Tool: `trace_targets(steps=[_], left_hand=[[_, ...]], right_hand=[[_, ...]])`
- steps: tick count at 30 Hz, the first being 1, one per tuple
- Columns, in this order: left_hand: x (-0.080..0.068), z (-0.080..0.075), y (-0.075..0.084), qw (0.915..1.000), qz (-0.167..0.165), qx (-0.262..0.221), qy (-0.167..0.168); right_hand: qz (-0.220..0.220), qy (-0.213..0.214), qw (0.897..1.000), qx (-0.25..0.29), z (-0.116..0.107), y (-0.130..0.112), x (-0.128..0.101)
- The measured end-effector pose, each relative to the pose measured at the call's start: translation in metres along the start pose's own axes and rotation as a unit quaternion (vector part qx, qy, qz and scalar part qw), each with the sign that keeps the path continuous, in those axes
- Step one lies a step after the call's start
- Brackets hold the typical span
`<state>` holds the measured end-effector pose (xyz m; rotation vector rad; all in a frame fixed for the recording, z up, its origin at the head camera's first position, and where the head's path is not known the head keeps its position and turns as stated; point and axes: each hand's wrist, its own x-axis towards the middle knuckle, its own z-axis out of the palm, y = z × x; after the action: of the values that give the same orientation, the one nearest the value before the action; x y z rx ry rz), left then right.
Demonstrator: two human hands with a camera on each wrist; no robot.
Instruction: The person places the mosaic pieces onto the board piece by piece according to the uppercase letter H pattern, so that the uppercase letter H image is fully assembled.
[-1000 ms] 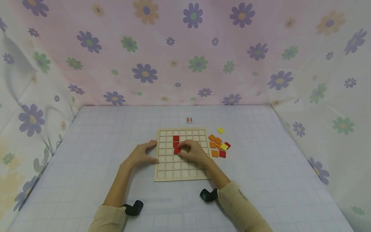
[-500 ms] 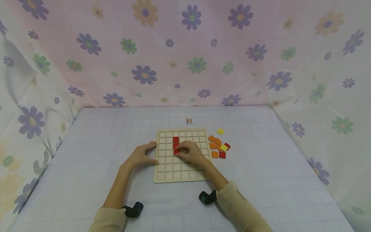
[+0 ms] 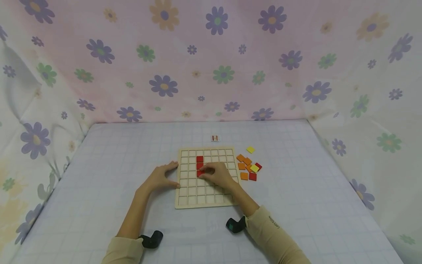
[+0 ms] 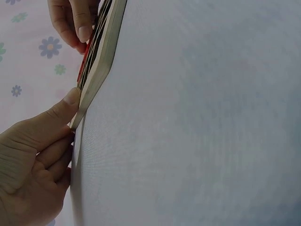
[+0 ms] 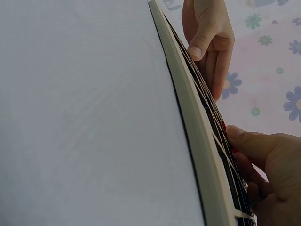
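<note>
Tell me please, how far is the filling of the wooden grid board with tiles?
Early. Two red tiles sit in the board. The right hand presses a third red tile below them; the left hand steadies the board's edge. The loose tiles and most cells remain.

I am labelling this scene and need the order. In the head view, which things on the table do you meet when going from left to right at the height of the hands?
Left hand → wooden grid board → right hand → loose pile of coloured tiles.
</note>
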<state>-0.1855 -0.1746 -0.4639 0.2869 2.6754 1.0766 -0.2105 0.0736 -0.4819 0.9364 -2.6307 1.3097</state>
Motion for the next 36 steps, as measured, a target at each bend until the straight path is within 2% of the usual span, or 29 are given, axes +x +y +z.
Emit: trace_targets(steps=[15,22,30,36], left_hand=[[-0.002,0.000,0.000,1.0000,0.000,-0.004,0.002],[-0.002,-0.001,-0.001,1.0000,0.004,0.001,0.003],[-0.003,-0.003,-0.001,0.9998,0.007,-0.017,0.005],[0.000,-0.001,-0.002,0.9998,0.011,-0.018,0.000]], right_hand=[[0.004,0.000,1.000,-0.013,-0.001,0.000,-0.002],[-0.004,0.029,0.999,-0.020,0.001,-0.003,-0.002],[0.001,0.029,0.999,0.014,-0.001,-0.004,-0.002],[0.013,0.023,0.999,0.039,-0.015,0.001,-0.011]])
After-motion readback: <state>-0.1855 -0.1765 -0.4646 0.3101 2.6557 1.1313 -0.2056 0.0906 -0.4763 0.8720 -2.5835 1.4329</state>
